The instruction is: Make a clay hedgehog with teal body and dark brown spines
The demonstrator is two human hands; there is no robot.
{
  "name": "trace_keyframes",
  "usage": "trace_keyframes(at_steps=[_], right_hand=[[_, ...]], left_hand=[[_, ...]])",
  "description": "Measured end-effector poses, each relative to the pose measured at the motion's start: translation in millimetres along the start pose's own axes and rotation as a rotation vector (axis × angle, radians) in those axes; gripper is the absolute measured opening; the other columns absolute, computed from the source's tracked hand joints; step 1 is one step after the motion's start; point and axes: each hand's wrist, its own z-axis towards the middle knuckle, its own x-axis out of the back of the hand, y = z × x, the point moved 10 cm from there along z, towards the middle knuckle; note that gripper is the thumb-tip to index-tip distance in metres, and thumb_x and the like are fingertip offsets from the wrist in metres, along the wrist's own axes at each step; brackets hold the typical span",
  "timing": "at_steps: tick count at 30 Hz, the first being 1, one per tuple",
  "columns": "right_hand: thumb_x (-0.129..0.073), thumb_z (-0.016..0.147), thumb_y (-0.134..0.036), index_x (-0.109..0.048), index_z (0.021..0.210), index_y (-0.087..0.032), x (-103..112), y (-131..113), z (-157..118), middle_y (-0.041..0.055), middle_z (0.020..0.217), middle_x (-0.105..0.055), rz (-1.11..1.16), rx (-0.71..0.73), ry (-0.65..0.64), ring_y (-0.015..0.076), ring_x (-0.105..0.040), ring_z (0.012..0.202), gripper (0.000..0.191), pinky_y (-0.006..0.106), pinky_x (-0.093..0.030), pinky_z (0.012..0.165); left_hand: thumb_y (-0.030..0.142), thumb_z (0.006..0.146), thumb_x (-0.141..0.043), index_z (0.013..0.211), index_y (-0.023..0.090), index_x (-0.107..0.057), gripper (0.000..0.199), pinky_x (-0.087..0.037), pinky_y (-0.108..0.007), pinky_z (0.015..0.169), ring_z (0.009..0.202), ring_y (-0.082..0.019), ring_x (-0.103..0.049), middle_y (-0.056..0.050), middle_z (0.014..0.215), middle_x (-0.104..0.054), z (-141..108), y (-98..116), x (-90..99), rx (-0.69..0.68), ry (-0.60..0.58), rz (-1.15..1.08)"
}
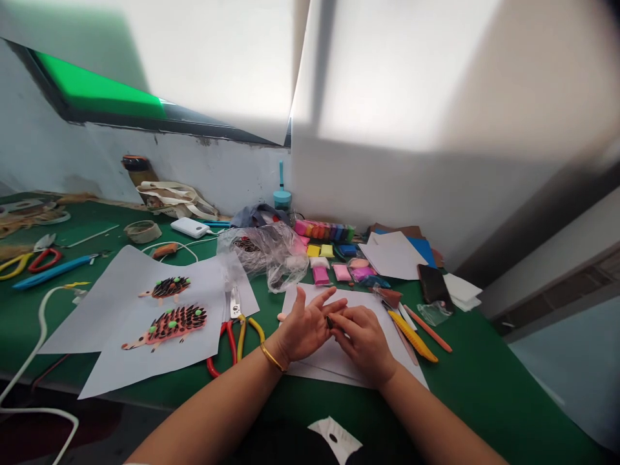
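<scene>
My left hand (306,327) is turned palm up over white paper sheets (310,367), its fingers stretched out and a gold bracelet (274,357) at the wrist. Against that palm, my right hand (362,342) pinches a small dark oval piece (330,321) between thumb and fingers. What the piece is made of is too small to tell. To the left, on other sheets, lie two clay hedgehogs with dark spines and green dots: a larger hedgehog (177,324) and a smaller hedgehog (170,288) behind it.
Scissors (236,339) with red and yellow handles lie beside my left forearm. Behind my hands are a crumpled plastic bag (271,248) and several coloured clay packets (320,276). A yellow cutter (413,336) and an orange stick (429,328) sit rightward. A white cable (41,323) hangs off the left edge.
</scene>
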Motion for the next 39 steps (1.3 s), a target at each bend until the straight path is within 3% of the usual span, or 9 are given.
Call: trace_keyframes(at_steps=[6, 9, 12, 16, 22, 27, 31, 35, 39], right_hand=[[-0.055, 0.091, -0.019, -0.069, 0.099, -0.024, 4.5, -9.4, 0.3, 0.0060, 0.093, -0.068, 0.075, 0.053, 0.031, 0.0223, -0.058, 0.090, 0.017, 0.040, -0.044, 0.081], [-0.057, 0.088, -0.017, -0.067, 0.095, -0.022, 16.5, -3.3, 0.0, 0.0055, 0.089, -0.066, 0.125, 0.020, 0.134, 0.0211, -0.057, 0.086, 0.013, 0.039, -0.045, 0.078], [-0.057, 0.089, -0.016, -0.066, 0.097, -0.022, 23.1, 8.6, -2.8, 0.0056, 0.089, -0.064, 0.155, -0.036, 0.194, 0.0203, -0.057, 0.084, 0.014, 0.037, -0.046, 0.075], [-0.058, 0.089, -0.019, -0.067, 0.095, -0.023, 18.1, 12.0, -4.2, 0.0053, 0.087, -0.063, 0.162, -0.040, 0.149, 0.0206, -0.058, 0.083, 0.010, 0.036, -0.047, 0.074], [-0.060, 0.089, -0.021, -0.061, 0.107, -0.023, 10.9, 12.2, -4.6, 0.0037, 0.087, -0.067, 0.233, -0.100, 0.091, 0.0197, -0.061, 0.080, 0.018, 0.036, -0.050, 0.074], [-0.051, 0.094, -0.020, -0.062, 0.110, -0.026, 3.8, 11.2, -6.6, 0.0037, 0.091, -0.068, 0.340, -0.084, 0.026, 0.0190, -0.063, 0.086, 0.020, 0.035, -0.051, 0.079], [-0.052, 0.095, -0.032, -0.062, 0.096, -0.023, 6.1, 50.0, -13.9, 0.0031, 0.089, -0.067, 0.451, -0.349, 0.088, 0.0155, -0.063, 0.066, 0.014, 0.031, -0.052, 0.067], [-0.049, 0.094, -0.039, -0.064, 0.095, -0.023, 5.8, 81.8, -21.9, 0.0040, 0.089, -0.068, 0.444, -0.509, 0.051, 0.0194, -0.065, 0.076, 0.022, 0.032, -0.052, 0.070], [-0.052, 0.091, -0.034, -0.065, 0.086, -0.022, 9.1, 80.9, -19.9, 0.0067, 0.100, -0.065, 0.314, -0.409, 0.010, 0.0234, -0.060, 0.098, 0.018, 0.038, -0.048, 0.088]], left_hand=[[0.080, 0.083, -0.001, 0.144, 0.026, -0.042, 0.092, -0.039, -0.043, 0.103, 0.131, -0.026, -0.045, -0.013, 0.139, -0.052, 2.7, -6.7, -12.4, -0.033, -0.121, -0.101], [0.076, 0.087, -0.035, 0.133, 0.025, -0.055, 0.071, -0.043, -0.042, 0.096, 0.120, -0.028, -0.053, -0.014, 0.133, -0.056, 7.0, -2.1, -2.3, -0.180, -0.061, -0.119], [0.047, 0.080, -0.072, 0.108, 0.022, -0.069, 0.038, -0.047, -0.036, 0.085, 0.099, -0.023, -0.060, -0.009, 0.107, -0.065, 5.0, 11.7, 10.0, -0.365, 0.079, 0.241], [0.033, 0.085, -0.068, 0.084, 0.019, -0.073, 0.015, -0.047, -0.031, 0.082, 0.086, -0.018, -0.060, -0.005, 0.085, -0.064, -4.5, 29.7, 5.3, -0.546, 0.171, 0.695], [0.028, 0.086, -0.065, 0.087, 0.019, -0.067, 0.009, -0.049, -0.027, 0.072, 0.077, -0.016, -0.063, -0.002, 0.081, -0.069, -1.0, 18.6, 9.4, -0.459, 0.216, 0.769], [0.031, 0.085, -0.065, 0.101, 0.019, -0.057, 0.021, -0.050, -0.027, 0.066, 0.070, -0.016, -0.066, 0.001, 0.075, -0.067, 1.1, 9.8, 16.7, -0.401, 0.212, 0.636], [0.036, 0.087, -0.063, 0.108, 0.021, -0.059, 0.026, -0.051, -0.035, 0.083, 0.093, -0.020, -0.065, -0.005, 0.097, -0.068, -5.1, 22.9, 25.4, -0.468, 0.331, 0.946], [0.045, 0.064, -0.084, 0.136, 0.024, -0.047, 0.083, -0.041, -0.046, 0.102, 0.119, -0.030, -0.054, -0.010, 0.126, -0.060, -1.6, 20.9, 24.2, -0.459, 0.284, 1.270], [0.052, 0.051, -0.089, 0.148, 0.028, -0.031, 0.115, -0.030, -0.054, 0.111, 0.130, -0.034, -0.044, -0.012, 0.140, -0.051, 4.6, 3.2, 19.7, -0.384, 0.169, 1.467]])
